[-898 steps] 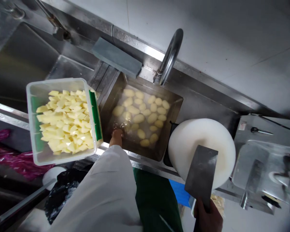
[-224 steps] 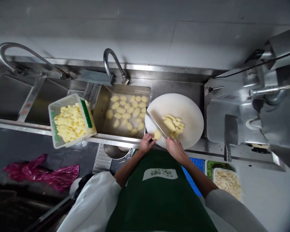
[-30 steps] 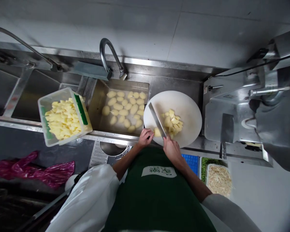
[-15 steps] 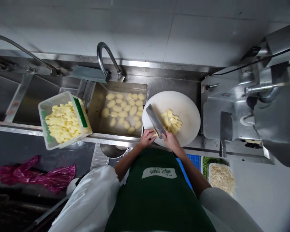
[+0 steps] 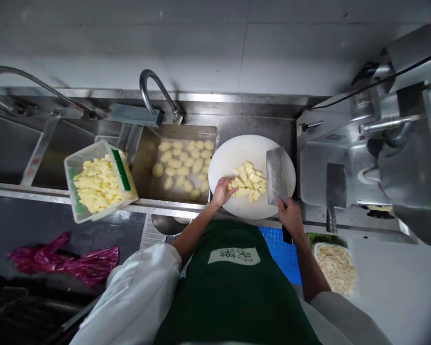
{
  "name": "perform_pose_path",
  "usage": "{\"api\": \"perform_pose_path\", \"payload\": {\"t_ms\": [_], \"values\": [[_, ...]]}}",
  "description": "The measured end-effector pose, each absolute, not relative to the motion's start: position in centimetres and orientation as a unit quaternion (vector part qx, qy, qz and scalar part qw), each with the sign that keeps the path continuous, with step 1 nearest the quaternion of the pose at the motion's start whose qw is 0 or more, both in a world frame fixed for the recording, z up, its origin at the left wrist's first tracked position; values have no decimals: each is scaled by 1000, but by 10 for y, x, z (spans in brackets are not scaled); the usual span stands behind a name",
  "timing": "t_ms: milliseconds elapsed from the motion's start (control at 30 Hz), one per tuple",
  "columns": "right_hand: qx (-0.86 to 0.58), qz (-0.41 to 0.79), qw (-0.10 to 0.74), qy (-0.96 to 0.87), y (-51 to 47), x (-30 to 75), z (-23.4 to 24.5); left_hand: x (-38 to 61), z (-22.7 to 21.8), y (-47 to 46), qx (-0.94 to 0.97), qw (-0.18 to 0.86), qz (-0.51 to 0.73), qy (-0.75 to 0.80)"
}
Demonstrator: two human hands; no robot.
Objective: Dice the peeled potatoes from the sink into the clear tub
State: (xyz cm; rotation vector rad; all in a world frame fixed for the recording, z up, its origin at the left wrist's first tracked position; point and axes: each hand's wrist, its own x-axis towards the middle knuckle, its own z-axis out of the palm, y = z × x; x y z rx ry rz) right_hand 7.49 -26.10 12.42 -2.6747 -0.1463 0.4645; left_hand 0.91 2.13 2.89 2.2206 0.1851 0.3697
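A round white cutting board carries a pile of cut potato chunks. My left hand lies against the left side of the pile, fingers spread and touching the pieces. My right hand grips the handle of a cleaver, whose broad blade lies flat-side up just to the right of the pile. Left of the board, a steel sink basin holds several peeled whole potatoes in water.
A clear plastic tub of potato chunks sits tilted on the sink's front edge at left. A steel slicing machine stands at right. Below the counter are a blue crate, a tray of pale shreds and a pink bag.
The cleaver has swung from the left of the pile to its right side, blade now turned flat. My left hand moved from the small potato piece onto the left side of the pile.
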Motion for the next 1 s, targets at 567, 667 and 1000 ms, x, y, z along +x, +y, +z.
{"api": "perform_pose_path", "payload": {"t_ms": [567,667,1000], "values": [[-968,212,132,-35,-299,65,96,10,34,15,899,421,120,4],[-969,208,130,-38,-299,65,94,13,36,18,889,435,140,16],[-969,214,122,-23,-296,64,96,-9,32,33,842,484,209,110]]}}
